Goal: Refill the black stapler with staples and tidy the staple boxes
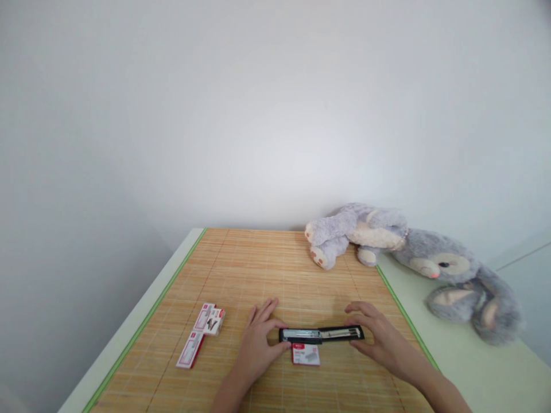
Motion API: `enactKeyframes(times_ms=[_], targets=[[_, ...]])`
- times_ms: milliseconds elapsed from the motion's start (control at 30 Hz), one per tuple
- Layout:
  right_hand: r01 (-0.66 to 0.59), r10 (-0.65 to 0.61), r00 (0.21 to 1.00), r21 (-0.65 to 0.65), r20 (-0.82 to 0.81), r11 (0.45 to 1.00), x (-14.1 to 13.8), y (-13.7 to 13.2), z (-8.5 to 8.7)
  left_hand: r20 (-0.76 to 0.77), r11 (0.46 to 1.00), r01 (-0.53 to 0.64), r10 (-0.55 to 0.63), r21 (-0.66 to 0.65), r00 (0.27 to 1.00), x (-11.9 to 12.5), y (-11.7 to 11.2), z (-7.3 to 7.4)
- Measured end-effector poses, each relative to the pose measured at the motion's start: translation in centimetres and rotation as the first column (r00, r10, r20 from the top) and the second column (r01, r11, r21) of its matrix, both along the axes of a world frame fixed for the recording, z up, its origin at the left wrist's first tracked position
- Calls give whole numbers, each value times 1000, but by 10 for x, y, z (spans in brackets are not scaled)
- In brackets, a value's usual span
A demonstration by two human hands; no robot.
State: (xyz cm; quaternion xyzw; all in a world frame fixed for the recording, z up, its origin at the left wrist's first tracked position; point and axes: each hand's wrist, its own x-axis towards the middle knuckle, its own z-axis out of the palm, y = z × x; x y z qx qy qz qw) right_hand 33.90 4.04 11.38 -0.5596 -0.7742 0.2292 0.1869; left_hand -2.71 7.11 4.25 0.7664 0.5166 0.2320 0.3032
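Note:
A black stapler (321,335) lies folded out nearly straight on the bamboo mat, its metal inside facing up. At its left end is my left hand (258,339), thumb and index finger closed around the tip and the other fingers stretched out. My right hand (379,338) grips the opposite end between thumb and fingers. Just below the stapler, partly covered by it, sits a small white and red staple box (306,355).
Left on the bamboo mat (258,258) are two flat white and red boxes (189,350) and a smaller box (214,322) with a stapler picture. A grey plush rabbit (379,229) lies along the back right, over the mat's edge. Behind stands a white wall (275,115).

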Motion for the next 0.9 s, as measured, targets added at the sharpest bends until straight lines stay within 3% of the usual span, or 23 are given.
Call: enactKeyframes(times_ms=[333,667,900], targets=[[-54,44,918,-16,-394,998,-66,14,16,-23,1000,10,-10,5,1000,0,-3,4],[-127,129,905,32,-406,991,-105,25,11,-16,1000,14,-14,3,1000,-1,-4,5],[-148,146,935,19,-323,989,-134,31,-2,-17,1000,17,-17,5,1000,-1,-4,3]])
